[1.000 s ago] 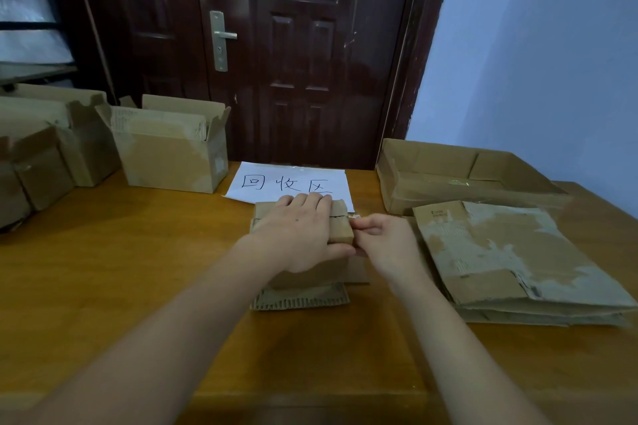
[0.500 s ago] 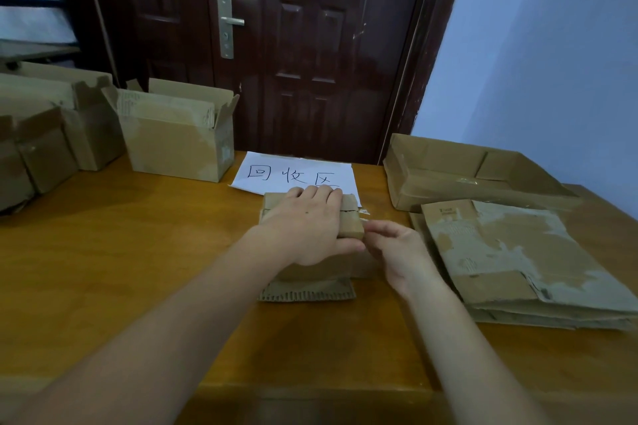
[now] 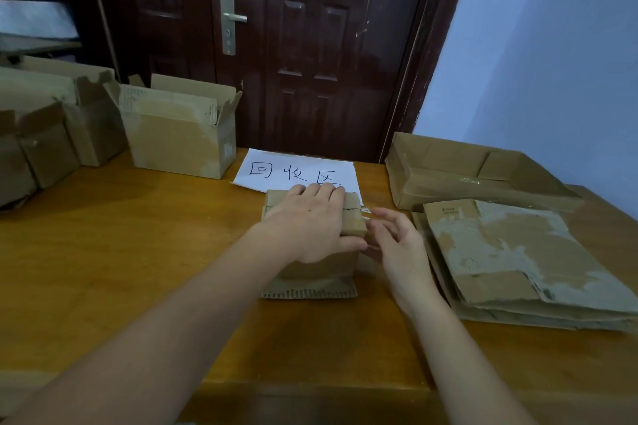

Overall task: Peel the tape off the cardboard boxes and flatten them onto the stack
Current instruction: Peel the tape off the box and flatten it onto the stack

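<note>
A small cardboard box (image 3: 321, 269) stands in the middle of the wooden table (image 3: 138, 252), with a corrugated flap (image 3: 309, 291) lying flat in front of it. My left hand (image 3: 310, 224) lies over its top, fingers reaching the far edge and thumb against the right side, gripping it. My right hand (image 3: 397, 245) hovers at the box's right side with fingers spread and loose, holding nothing. A short bit of pale tape (image 3: 366, 209) sticks out at the box's top right edge, just by my right fingertips. The stack of flattened boxes (image 3: 518, 259) lies to the right.
A white paper sign (image 3: 300, 171) with handwritten characters lies behind the small box. An open shallow carton (image 3: 476, 176) sits at the back right. An open box (image 3: 179, 134) and several more boxes (image 3: 51, 121) stand at the back left. A dark door (image 3: 310, 45) is behind the table.
My right hand has let go at the box's right edge and opened, its fingers now spread. My left hand stays on the box top. The view moved a little closer.
</note>
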A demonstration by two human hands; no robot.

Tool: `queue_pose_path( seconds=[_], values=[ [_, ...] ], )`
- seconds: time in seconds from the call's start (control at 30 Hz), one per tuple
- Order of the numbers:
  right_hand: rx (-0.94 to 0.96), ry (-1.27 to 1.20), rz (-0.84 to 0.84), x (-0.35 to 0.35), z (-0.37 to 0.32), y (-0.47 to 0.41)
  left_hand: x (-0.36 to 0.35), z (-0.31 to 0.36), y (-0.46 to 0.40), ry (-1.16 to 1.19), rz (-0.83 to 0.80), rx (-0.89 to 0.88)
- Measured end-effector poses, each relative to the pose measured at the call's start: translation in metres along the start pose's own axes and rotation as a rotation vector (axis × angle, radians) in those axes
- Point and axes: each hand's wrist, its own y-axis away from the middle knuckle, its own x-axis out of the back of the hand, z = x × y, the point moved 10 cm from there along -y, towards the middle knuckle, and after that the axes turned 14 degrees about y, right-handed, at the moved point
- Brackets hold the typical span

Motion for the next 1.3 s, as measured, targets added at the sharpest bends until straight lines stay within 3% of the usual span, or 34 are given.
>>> queue_pose_path(
  seconds=[0.1,0.2,0.37,0.47,0.57,0.63,0.87,1.07,1.3],
  values=[
    [-0.123,-0.173,-0.012,-0.002,0.012,0.000,0.000,0.000,0.000,0.004,0.006,-0.002],
    [-0.310,-0.264,-0.153,-0.021,0.028,0.002,0.001,0.001,0.001,0.007,0.007,-0.001],
    [-0.354,-0.181,-0.207,-0.027,0.029,-0.003,0.001,0.001,0.001,0.007,0.007,-0.008],
    [-0.189,0.178,-0.149,-0.018,0.022,-0.014,0.000,0.002,0.002,-0.002,-0.008,-0.006],
    [0.122,0.838,-0.034,-0.015,-0.001,-0.022,0.001,0.002,0.003,0.018,-0.013,-0.005],
    [0.195,1.036,-0.008,-0.019,-0.003,-0.021,0.001,0.002,0.004,0.030,-0.025,-0.006],
    [0.163,0.819,0.062,0.004,-0.020,-0.018,0.000,0.003,0.003,0.032,-0.025,-0.002],
    [0.265,0.725,0.196,0.049,-0.064,-0.046,-0.004,-0.003,0.001,0.036,-0.013,0.002],
    [0.090,0.661,0.344,0.111,-0.056,-0.124,-0.007,-0.007,-0.001,0.035,0.007,0.004]
  ],
)
